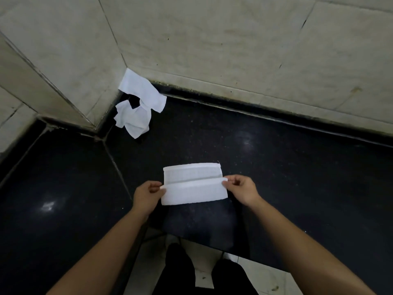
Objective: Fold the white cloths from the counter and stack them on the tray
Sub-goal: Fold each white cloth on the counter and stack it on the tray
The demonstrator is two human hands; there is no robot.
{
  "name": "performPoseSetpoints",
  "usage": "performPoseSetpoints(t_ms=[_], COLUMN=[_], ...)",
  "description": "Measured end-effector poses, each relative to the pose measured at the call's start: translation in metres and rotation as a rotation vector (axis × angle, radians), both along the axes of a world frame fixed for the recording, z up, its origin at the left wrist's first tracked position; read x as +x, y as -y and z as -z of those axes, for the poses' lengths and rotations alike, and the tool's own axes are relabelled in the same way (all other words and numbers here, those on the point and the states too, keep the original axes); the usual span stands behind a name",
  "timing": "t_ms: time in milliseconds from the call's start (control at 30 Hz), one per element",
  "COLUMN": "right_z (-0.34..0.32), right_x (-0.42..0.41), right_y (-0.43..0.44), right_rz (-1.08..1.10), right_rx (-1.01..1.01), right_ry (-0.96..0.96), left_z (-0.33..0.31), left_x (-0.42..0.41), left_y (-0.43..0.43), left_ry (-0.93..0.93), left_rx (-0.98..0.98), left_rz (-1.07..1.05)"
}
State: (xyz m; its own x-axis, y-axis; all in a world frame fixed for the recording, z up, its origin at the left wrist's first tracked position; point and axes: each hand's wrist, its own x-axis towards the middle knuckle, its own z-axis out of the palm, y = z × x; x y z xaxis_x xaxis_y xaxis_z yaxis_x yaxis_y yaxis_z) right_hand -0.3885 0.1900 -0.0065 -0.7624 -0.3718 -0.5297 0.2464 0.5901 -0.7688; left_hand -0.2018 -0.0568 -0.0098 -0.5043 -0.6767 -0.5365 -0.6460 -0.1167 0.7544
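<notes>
Head view, looking down on a polished black table set into a corner of pale tiled wall. Near the front edge, a white cloth, partly folded lengthwise into a long band, near flap raised over the far layer. At the flap's left corner, the left hand, pinching it between thumb and forefinger. At the right corner, the right hand, pinching likewise, other fingers curled in. Hard to tell whether resting flat on the table or held just above it. Back in the corner, well apart from both hands, a crumpled heap of white cloths, one draped partly up the wall. No tray anywhere in view.

Probably mid-fold, with most of the task left. Easy to spoil from here:
- Uneven pull from either pinch, and so a skewed flap with mismatched edges.
- Thin, limp fabric, prone to slipping from fingertips and springing open on the slick surface.
- Close to the table's front edge, so one careless drag toward the body and down onto the floor.
- Tray out of sight, so a turn likely needed for stacking, and a loose fold apt to fall open on the way.
</notes>
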Motion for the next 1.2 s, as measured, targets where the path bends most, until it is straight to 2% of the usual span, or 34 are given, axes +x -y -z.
performPoseSetpoints(t_ms=[200, 700, 767, 833, 867, 933, 1033, 1200], right_z=[0.009, 0.034, 0.033, 0.037, 0.038, 0.042, 0.063, 0.087], right_x=[-0.024, -0.044, -0.035, -0.022, -0.015, -0.003, 0.014, 0.019], right_y=[0.042, 0.067, 0.065, 0.062, 0.064, 0.075, 0.088, 0.092], right_rz=[0.112, -0.008, -0.117, -0.316, -0.421, -0.627, -0.801, -0.882], right_rx=[0.049, 0.295, 0.366, 0.403, 0.403, 0.422, 0.467, 0.511], right_ry=[-0.021, -0.108, -0.34, -0.714, -0.819, -0.835, -0.847, -0.825], left_z=[0.013, 0.033, 0.034, 0.037, 0.037, 0.039, 0.055, 0.073], left_x=[-0.037, -0.069, -0.061, -0.052, -0.05, -0.049, -0.041, -0.035], left_y=[0.03, 0.041, 0.036, 0.029, 0.025, 0.02, 0.015, 0.017], left_ry=[-0.007, 0.121, 0.089, 0.082, 0.081, 0.111, 0.23, 0.365], left_rx=[-0.024, -0.182, -0.326, -0.679, -0.835, -0.966, -0.965, -0.898], left_rz=[-0.098, -0.008, 0.091, 0.297, 0.409, 0.658, 0.928, 1.038])
